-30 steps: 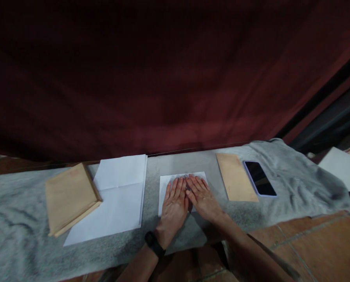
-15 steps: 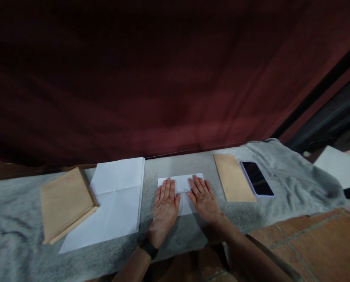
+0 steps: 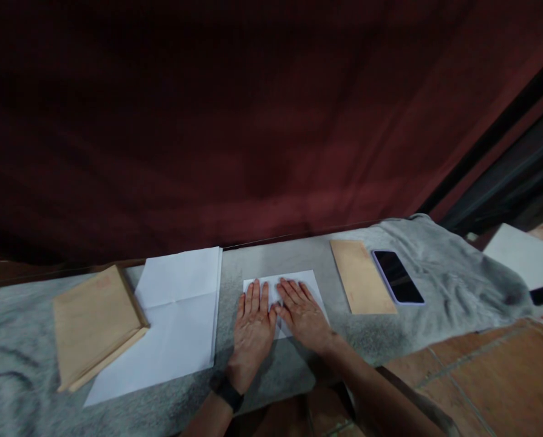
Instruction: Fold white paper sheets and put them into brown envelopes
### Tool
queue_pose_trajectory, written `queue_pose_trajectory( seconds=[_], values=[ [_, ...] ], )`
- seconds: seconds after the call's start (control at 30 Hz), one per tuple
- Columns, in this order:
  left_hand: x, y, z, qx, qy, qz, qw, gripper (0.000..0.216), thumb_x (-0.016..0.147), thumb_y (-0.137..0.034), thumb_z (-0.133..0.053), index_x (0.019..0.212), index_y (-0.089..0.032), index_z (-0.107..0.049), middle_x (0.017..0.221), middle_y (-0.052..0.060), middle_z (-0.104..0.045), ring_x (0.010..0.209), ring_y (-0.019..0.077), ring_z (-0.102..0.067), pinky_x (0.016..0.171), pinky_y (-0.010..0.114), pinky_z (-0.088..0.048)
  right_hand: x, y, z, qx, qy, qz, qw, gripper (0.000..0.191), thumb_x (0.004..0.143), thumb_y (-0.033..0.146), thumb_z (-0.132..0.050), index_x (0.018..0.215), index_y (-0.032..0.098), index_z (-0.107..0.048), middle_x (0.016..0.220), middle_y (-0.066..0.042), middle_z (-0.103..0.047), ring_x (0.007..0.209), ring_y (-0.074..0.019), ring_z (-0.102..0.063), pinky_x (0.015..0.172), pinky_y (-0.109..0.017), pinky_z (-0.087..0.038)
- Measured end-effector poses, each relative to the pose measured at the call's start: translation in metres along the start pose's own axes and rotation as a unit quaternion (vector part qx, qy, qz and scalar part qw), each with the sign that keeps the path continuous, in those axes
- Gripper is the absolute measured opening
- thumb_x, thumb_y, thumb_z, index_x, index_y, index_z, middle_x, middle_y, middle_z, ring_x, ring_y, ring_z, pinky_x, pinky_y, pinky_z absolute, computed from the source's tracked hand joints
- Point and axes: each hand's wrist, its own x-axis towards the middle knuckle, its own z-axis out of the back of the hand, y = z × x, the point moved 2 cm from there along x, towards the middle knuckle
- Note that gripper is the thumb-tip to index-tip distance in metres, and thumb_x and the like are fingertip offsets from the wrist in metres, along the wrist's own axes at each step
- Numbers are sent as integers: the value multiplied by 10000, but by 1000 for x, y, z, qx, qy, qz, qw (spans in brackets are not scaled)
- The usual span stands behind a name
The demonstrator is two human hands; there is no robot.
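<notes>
Paper (image 3: 273, 292) lies under the flat, ungripping left hand (image 3: 253, 331) and right hand (image 3: 304, 317), which have moved closer together, seemingly pressing it smooth.

Both your hands, left hand (image 3: 254, 331) and right hand (image 3: 304, 315), lie side by side on the folded paper (image 3: 273, 292), which sits on the cloth (image 3: 472, 279). To your left: paper sheets (image 3: 180, 328), with the envelope stack (image 3: 96, 328) overlapping their left side. To your right: single envelope (image 3: 363, 279), then phone (image 3: 398, 278) just beside it. Curtain (image 3: 253, 152) behind everything; tiled floor (image 3: 503, 376) below the cloth, nearer you.
</notes>
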Motion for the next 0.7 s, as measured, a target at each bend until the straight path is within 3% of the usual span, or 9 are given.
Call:
queue_pose_trajectory(
  seconds=[0.3, 0.5, 0.7],
  values=[
    [-1, -1, 1, -3, 23, -10, 1000, 558, 981, -183, -335, 1528, -115, -427, 1614, 153, -377, 1533, 285, -266, 1230, 540, -302, -23, 1, 9, 26, 30, 49, 998, 620, 1027, 424, -492, 1570, 152, -364, 1610, -109, -395, 1487, -241, -376, 1251, -477, -291],
    [-1, 0, 4, -10, 17, -11, 1000, 578, 995, -227, -324, 1562, -124, -357, 1614, 148, -386, 1539, 278, -253, 1228, 549, -299, -44, 6, 24, 56, 52, 104, 992, 645, 1027, 421, -498, 1580, 137, -330, 1606, -124, -400, 1491, -230, -370, 1254, -470, -299],
    [0, -1, 4, -9, 20, -1, 1000, 560, 1009, -252, -321, 1543, -97, -389, 1624, 166, -353, 1533, 286, -273, 1224, 527, -312, -58, 7, 41, 101, 89, 129, 983, 671, 1011, 426, -546, 1585, 152, -331, 1578, -118, -445, 1473, -242, -403, 1262, -466, -283]
  ],
)
